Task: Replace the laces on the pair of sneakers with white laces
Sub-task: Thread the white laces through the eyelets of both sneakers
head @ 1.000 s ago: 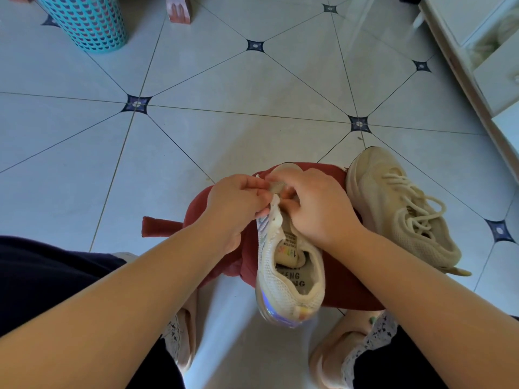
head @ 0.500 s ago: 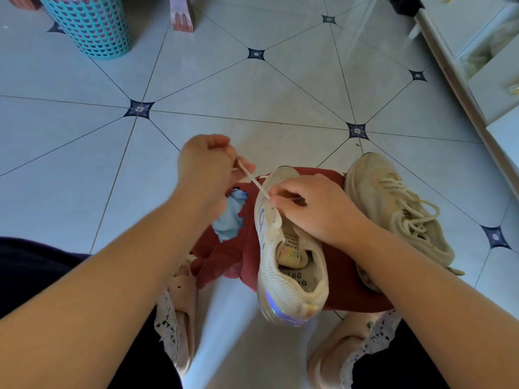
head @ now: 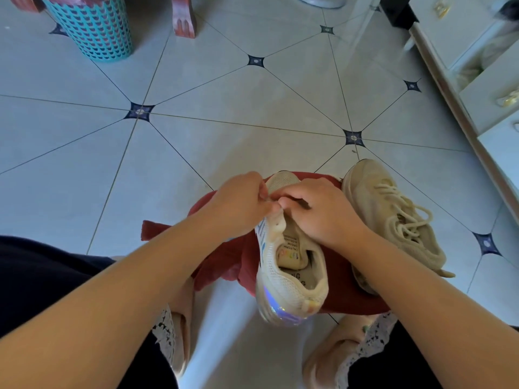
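Sneaker (head: 286, 279) upper | left hand (head: 238, 204); right hand (head: 323, 213) pinch it | lace hidden

pale diamond-tiled floor (head: 230, 102), teal perforated bin (head: 92, 29), white cabinet (head: 488, 80) at right

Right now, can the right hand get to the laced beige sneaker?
Probably yes. The laced beige sneaker lies just beside the right hand, with nothing between them. But that hand grips the white mesh sneaker, so it would have to let go first.
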`<state>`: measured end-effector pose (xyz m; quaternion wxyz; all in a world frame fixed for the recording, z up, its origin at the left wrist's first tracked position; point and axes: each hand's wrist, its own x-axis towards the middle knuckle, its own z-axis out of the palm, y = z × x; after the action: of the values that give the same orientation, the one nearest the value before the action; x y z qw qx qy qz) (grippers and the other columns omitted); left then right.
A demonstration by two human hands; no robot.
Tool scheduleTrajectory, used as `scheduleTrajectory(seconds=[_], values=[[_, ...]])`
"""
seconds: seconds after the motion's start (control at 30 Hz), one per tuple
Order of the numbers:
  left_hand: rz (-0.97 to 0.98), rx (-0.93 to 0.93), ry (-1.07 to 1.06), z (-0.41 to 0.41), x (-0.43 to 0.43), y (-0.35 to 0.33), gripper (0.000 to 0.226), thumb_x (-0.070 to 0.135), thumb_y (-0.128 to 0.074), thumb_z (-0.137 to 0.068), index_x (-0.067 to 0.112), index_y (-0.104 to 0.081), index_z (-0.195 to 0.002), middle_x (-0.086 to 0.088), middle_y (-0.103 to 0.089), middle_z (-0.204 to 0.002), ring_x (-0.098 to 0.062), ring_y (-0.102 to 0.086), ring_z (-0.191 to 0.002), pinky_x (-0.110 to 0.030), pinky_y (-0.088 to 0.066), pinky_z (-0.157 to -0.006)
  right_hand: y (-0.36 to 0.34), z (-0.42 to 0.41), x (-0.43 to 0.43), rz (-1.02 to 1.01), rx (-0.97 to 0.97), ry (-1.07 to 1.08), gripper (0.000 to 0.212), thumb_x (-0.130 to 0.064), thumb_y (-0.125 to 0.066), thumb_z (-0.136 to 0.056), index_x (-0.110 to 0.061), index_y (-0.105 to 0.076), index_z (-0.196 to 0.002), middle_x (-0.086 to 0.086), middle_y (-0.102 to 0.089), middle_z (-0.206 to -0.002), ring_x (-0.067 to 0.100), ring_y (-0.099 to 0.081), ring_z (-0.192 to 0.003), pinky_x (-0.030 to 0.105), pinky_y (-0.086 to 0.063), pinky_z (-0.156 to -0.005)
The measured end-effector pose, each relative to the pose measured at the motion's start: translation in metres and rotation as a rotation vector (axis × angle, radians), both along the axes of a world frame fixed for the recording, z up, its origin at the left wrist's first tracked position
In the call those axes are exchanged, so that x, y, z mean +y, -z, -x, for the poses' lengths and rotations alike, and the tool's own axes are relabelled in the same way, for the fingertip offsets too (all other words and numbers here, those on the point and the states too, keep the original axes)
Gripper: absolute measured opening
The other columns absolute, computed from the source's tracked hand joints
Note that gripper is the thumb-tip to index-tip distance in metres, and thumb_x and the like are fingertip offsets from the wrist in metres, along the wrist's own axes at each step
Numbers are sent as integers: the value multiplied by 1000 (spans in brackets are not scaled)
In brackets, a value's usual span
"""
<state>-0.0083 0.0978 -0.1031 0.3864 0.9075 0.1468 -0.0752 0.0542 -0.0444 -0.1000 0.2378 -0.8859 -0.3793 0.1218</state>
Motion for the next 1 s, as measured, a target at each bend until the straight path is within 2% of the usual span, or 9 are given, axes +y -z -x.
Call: scheduleTrajectory(seconds=[0.17,0.23,0.33,0.43,0.5,0.6,0.67,0.77,1.0], values=[[-150,-12,44,-7,5,-4,18,28,-54,-89,16,-54,-77,6,-48,-66,-12,-45,-66,-20,-31,-54,-1,-2,2,52,11,-30,21,-21,-56,-89,-26,-71,-103,-9,-70,-94,15,-59,-92,32,-41,-90],[109,-98,-205,-10,13,-14,15,17,-52,-89,14,-55,-74,3,-47,-66,-13,-43,-62,-18,-33,-49,-1,-4,1,80,10,-17,22,-23,-57,-88,-28,-70,-105,-9,-70,-99,17,-59,-96,34,-41,-92],[810,-409,-595,-10,48,-51,27,1,-44,-88,17,-54,-69,1,-47,-65,-8,-37,-50,-15,-29,-41,-1,-5,-1,80,-24,-14,22,-23,-61,-86,-26,-70,-105,-8,-70,-99,16,-60,-95,37,-42,-92],[1053,-471,-590,-5,58,-64,25,3,-49,-86,19,-58,-68,0,-57,-77,-6,-39,-52,-14,-28,-41,0,-1,0,52,-12,-8,21,-22,-63,-85,-25,-71,-103,-8,-71,-97,15,-61,-95,37,-44,-91],[800,-215,-448,-5,37,-52,5,15,-60,-80,15,-61,-74,-3,-55,-85,-7,-39,-55,-17,-30,-44,0,0,1,42,-8,-5,20,-22,-64,-84,-25,-72,-102,-7,-71,-96,15,-62,-94,35,-44,-91],[138,43,-158,-11,6,-17,15,32,-59,-77,17,-55,-75,4,-50,-74,-12,-44,-64,-22,-37,-55,1,-3,0,49,-22,-3,20,-23,-64,-84,-26,-71,-102,-6,-70,-97,16,-60,-95,34,-42,-91],[134,-1,-172,-10,2,-3,22,30,-64,-79,22,-46,-70,8,-49,-68,-10,-44,-63,-20,-33,-53,3,-3,-1,54,-31,-2,18,-23,-63,-84,-24,-72,-99,-5,-70,-92,17,-58,-91,36,-42,-88],[67,-51,-58,-9,4,7,22,30,-69,-76,21,-49,-84,9,-52,-77,-12,-50,-73,-22,-35,-60,4,-2,-1,41,-18,-1,15,-22,-63,-83,-22,-73,-94,-4,-70,-84,16,-59,-85,37,-45,-82],[-209,-96,24,-10,8,0,9,22,-51,-90,16,-56,-88,6,-45,-70,-16,-45,-76,-26,-33,-67,3,-2,2,61,-52,-1,20,-26,-64,-83,-28,-72,-101,-7,-71,-94,16,-61,-93,37,-44,-89]])
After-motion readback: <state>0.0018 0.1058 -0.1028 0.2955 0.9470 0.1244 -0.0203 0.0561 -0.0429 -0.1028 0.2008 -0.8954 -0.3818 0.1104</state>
